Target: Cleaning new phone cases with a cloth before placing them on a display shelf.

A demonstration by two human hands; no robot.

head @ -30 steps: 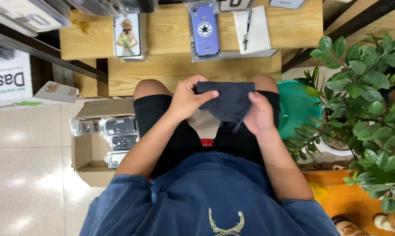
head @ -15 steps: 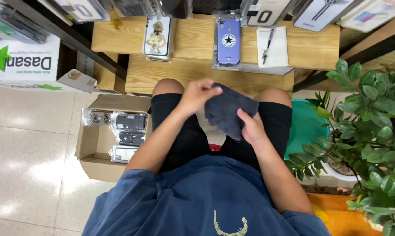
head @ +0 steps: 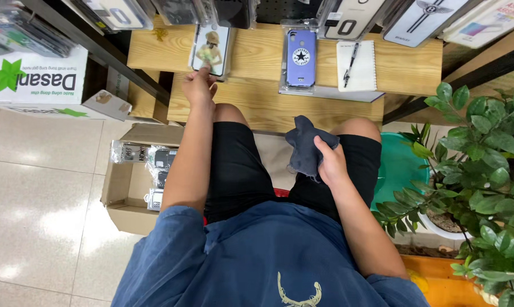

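I sit facing a wooden shelf (head: pixel 405 62). My right hand (head: pixel 331 162) rests on my right thigh and grips a dark grey cloth (head: pixel 303 146). My left hand (head: pixel 199 86) is stretched forward, its fingertips touching the lower edge of a packaged phone case with a picture of a figure in a hat (head: pixel 210 48) on the shelf. A purple phone case with a round star emblem (head: pixel 300 57) lies in clear packaging to its right, untouched.
A white notepad with a pen (head: pixel 356 65) lies on the shelf. More packaged cases hang above. A cardboard box of packaged cases (head: pixel 129 182) stands at my left on the tiled floor. A potted plant (head: pixel 484 170) and a green stool (head: pixel 399 165) are at my right.
My left hand let go of the cloth and reached forward to the pictured phone case. The cloth stayed in my right hand, which dropped onto my thigh.
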